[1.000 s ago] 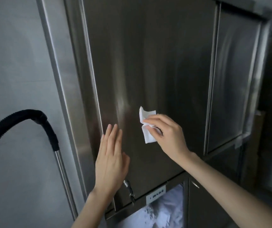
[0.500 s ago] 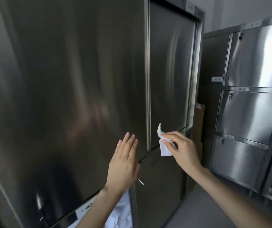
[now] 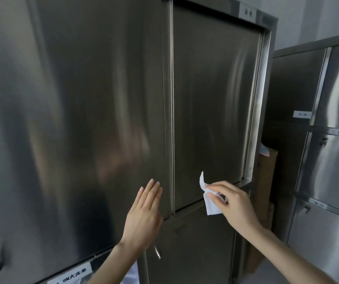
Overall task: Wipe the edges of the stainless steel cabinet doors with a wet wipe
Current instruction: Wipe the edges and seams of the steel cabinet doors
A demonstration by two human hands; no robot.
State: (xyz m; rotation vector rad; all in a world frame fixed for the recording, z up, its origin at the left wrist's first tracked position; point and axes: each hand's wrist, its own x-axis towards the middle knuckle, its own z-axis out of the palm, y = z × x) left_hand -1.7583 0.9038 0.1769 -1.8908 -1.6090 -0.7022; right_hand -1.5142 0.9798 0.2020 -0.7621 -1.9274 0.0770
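The left grip (image 3: 144, 218) is held flat and empty, fingers straight, by the left door's (image 3: 103, 119) lower right corner. The wipe (image 3: 210, 206) is pinched in the right grip (image 3: 234, 203) near the right door's (image 3: 215, 99) bottom edge. It is best pressed flat and drawn along that edge.

Only two arms of the person show. The left hand (image 3: 144, 218) and the right hand (image 3: 234, 203) are bare, with long, slender fingers (image 3: 154, 189). The left forearm (image 3: 111, 265) and the right forearm (image 3: 287, 251) are bare skin to the picture's edge. A small dark patch by the right hand's fingertips is too blurred to tell nail colour from shadow.
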